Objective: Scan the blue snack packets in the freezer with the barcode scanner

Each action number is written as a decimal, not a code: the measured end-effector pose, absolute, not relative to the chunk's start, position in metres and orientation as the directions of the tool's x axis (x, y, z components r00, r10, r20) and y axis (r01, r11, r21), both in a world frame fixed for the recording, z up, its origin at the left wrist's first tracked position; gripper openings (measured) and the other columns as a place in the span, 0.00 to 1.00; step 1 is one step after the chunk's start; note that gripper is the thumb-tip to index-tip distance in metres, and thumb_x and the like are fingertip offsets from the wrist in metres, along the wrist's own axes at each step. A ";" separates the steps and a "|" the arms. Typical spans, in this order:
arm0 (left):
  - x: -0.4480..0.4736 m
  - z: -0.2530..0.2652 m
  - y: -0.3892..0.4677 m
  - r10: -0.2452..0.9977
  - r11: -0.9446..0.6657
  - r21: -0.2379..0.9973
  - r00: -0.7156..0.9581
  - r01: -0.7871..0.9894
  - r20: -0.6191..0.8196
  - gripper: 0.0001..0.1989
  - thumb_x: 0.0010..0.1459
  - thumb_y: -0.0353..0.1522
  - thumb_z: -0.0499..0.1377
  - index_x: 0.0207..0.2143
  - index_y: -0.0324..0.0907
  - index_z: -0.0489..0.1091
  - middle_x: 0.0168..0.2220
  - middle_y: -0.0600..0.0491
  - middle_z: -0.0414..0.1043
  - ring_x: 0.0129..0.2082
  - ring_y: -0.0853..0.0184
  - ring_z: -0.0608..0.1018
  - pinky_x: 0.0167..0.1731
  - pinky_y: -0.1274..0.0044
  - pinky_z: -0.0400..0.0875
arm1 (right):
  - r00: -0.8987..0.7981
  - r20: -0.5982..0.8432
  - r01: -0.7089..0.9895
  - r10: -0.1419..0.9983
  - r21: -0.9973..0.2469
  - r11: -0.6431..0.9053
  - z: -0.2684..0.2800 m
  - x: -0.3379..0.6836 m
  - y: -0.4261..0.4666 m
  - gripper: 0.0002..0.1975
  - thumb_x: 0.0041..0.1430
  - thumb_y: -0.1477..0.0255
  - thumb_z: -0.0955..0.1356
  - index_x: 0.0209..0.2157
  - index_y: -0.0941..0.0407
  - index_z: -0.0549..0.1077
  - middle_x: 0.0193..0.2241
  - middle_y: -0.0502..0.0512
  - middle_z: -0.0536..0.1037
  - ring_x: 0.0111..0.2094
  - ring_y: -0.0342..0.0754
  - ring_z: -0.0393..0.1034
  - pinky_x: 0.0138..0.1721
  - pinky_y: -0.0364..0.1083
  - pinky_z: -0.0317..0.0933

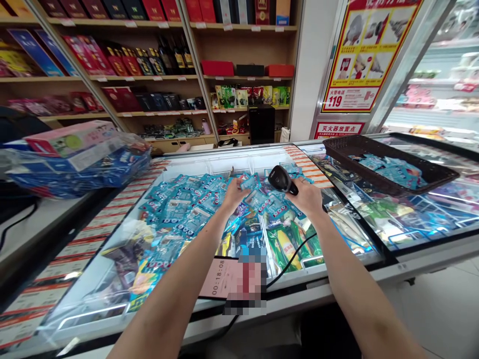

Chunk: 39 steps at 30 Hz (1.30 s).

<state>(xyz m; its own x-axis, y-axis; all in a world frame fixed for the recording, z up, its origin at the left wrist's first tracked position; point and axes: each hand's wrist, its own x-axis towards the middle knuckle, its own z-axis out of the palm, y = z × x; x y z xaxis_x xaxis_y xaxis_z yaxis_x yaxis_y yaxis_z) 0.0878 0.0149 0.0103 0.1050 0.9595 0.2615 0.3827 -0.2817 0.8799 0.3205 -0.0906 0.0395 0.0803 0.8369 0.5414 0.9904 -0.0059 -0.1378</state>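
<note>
A black handheld barcode scanner is gripped by its handle in my right hand, its head turned left. My left hand pinches a small blue packet, just left of the scanner. Beneath both hands, many similar blue packets lie spread over the glass top of a chest freezer. The scanner's black cable runs down past my right forearm to the freezer's front edge. Near that edge, between my forearms, lies a phone with a timer on its pink screen.
A dark basket holding blue packets rests on the freezer at the right. Plastic-wrapped boxes are stacked at the left. Paper price labels line the freezer's left side. Shelves of boxes and bottles stand behind.
</note>
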 end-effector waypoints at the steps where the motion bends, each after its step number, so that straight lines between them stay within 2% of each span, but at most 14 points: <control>1: 0.085 0.011 0.015 0.962 -0.272 0.875 0.101 0.401 0.252 0.21 0.42 0.33 0.63 0.40 0.40 0.64 0.33 0.55 0.68 0.25 0.71 0.69 0.27 0.77 0.64 | 0.075 0.544 0.991 0.836 -0.133 -0.002 0.039 0.320 -0.091 0.16 0.54 0.61 0.66 0.42 0.54 0.70 0.37 0.56 0.75 0.36 0.50 0.69 0.29 0.44 0.51; 4: 0.080 0.014 0.017 0.958 -0.285 0.814 0.135 0.506 0.252 0.28 0.42 0.31 0.62 0.48 0.41 0.60 0.38 0.53 0.68 0.25 0.71 0.69 0.28 0.76 0.65 | 0.057 0.546 0.993 0.836 -0.119 0.010 0.038 0.319 -0.090 0.16 0.54 0.61 0.67 0.42 0.54 0.70 0.37 0.56 0.75 0.36 0.51 0.69 0.29 0.44 0.50; 7: 0.078 0.020 0.017 0.918 -0.395 0.673 0.231 0.625 0.323 0.35 0.42 0.29 0.61 0.55 0.44 0.56 0.49 0.49 0.66 0.37 0.64 0.73 0.38 0.71 0.67 | 0.045 0.545 0.994 0.838 -0.109 0.018 0.037 0.318 -0.090 0.16 0.54 0.61 0.66 0.43 0.54 0.70 0.38 0.56 0.75 0.36 0.51 0.69 0.29 0.44 0.51; 10: 0.081 0.026 0.012 0.889 -0.451 0.529 0.309 0.719 0.338 0.32 0.44 0.28 0.60 0.54 0.45 0.58 0.52 0.47 0.65 0.50 0.57 0.69 0.48 0.68 0.63 | 0.039 0.550 0.995 0.834 -0.102 0.020 0.036 0.318 -0.090 0.17 0.55 0.61 0.66 0.44 0.53 0.69 0.37 0.56 0.75 0.36 0.51 0.69 0.29 0.44 0.51; 14: 0.088 0.029 0.009 0.918 -0.366 0.441 0.240 0.820 0.316 0.30 0.45 0.29 0.60 0.53 0.42 0.58 0.50 0.43 0.65 0.47 0.54 0.71 0.44 0.68 0.65 | 0.031 0.550 0.996 0.834 -0.083 0.017 0.035 0.319 -0.088 0.16 0.54 0.61 0.66 0.43 0.53 0.70 0.37 0.54 0.75 0.36 0.50 0.69 0.29 0.44 0.51; 16: 0.089 0.027 0.011 0.905 -0.379 0.429 0.233 0.820 0.356 0.25 0.49 0.31 0.58 0.51 0.40 0.59 0.48 0.42 0.66 0.47 0.54 0.71 0.43 0.67 0.65 | 0.031 0.548 0.998 0.836 -0.069 0.008 0.034 0.319 -0.087 0.16 0.54 0.61 0.66 0.43 0.53 0.70 0.37 0.54 0.75 0.36 0.50 0.69 0.29 0.44 0.51; 20: 0.082 0.018 0.022 0.897 -0.407 0.528 0.217 0.746 0.386 0.15 0.56 0.38 0.52 0.43 0.41 0.62 0.41 0.45 0.70 0.43 0.57 0.73 0.42 0.67 0.65 | 0.027 0.548 0.999 0.836 -0.049 0.001 0.033 0.319 -0.084 0.17 0.53 0.61 0.66 0.44 0.53 0.70 0.37 0.54 0.75 0.35 0.50 0.69 0.29 0.44 0.51; 23: 0.073 0.012 0.030 0.899 -0.421 0.668 0.187 0.613 0.395 0.13 0.53 0.41 0.56 0.36 0.42 0.63 0.37 0.49 0.70 0.40 0.60 0.73 0.41 0.69 0.66 | 0.014 0.545 0.999 0.838 -0.037 0.007 0.033 0.317 -0.082 0.17 0.54 0.62 0.66 0.45 0.53 0.70 0.38 0.54 0.75 0.36 0.50 0.68 0.30 0.44 0.51; 26: 0.067 0.010 0.032 0.929 -0.370 0.855 0.134 0.362 0.345 0.17 0.47 0.41 0.62 0.34 0.42 0.61 0.33 0.53 0.68 0.34 0.65 0.74 0.35 0.72 0.69 | -0.003 0.531 1.000 0.847 -0.020 0.015 0.033 0.315 -0.080 0.17 0.55 0.63 0.65 0.45 0.53 0.70 0.38 0.55 0.75 0.37 0.50 0.68 0.30 0.44 0.51; 28: 0.066 0.011 0.030 0.949 -0.299 0.943 0.148 0.146 0.278 0.23 0.43 0.40 0.65 0.37 0.43 0.58 0.34 0.55 0.69 0.30 0.68 0.74 0.31 0.74 0.70 | -0.015 0.523 1.000 0.852 -0.009 0.023 0.033 0.313 -0.080 0.17 0.55 0.62 0.65 0.45 0.53 0.70 0.38 0.54 0.75 0.37 0.49 0.68 0.30 0.44 0.52; 30: 0.066 0.013 0.028 0.953 -0.242 0.970 0.186 -0.012 0.240 0.29 0.40 0.38 0.67 0.42 0.45 0.56 0.37 0.55 0.69 0.31 0.69 0.75 0.30 0.73 0.72 | -0.023 0.522 1.000 0.853 -0.004 0.030 0.033 0.311 -0.080 0.17 0.55 0.62 0.64 0.46 0.53 0.70 0.38 0.54 0.75 0.37 0.49 0.68 0.31 0.44 0.52; 32: 0.067 0.015 0.027 0.951 -0.222 0.972 0.205 -0.073 0.233 0.31 0.40 0.37 0.67 0.45 0.45 0.56 0.38 0.54 0.70 0.34 0.67 0.76 0.32 0.72 0.73 | -0.033 0.521 0.999 0.853 -0.002 0.040 0.032 0.310 -0.080 0.18 0.55 0.63 0.65 0.47 0.53 0.69 0.39 0.54 0.75 0.37 0.49 0.68 0.31 0.44 0.52; 35: 0.068 0.016 0.028 0.954 -0.216 0.972 0.193 -0.092 0.230 0.29 0.42 0.38 0.66 0.46 0.44 0.58 0.38 0.52 0.70 0.38 0.64 0.76 0.35 0.69 0.74 | -0.069 0.513 0.997 0.856 0.000 0.081 0.033 0.308 -0.081 0.18 0.55 0.64 0.65 0.47 0.53 0.69 0.39 0.54 0.74 0.39 0.49 0.68 0.32 0.44 0.53; 39: 0.070 0.012 0.029 0.966 -0.221 0.974 0.128 -0.043 0.225 0.27 0.46 0.41 0.64 0.47 0.45 0.60 0.35 0.54 0.70 0.36 0.65 0.75 0.34 0.71 0.74 | -0.146 0.504 0.985 0.851 -0.008 0.174 0.033 0.306 -0.083 0.17 0.56 0.63 0.64 0.47 0.53 0.69 0.39 0.54 0.75 0.39 0.49 0.68 0.34 0.43 0.54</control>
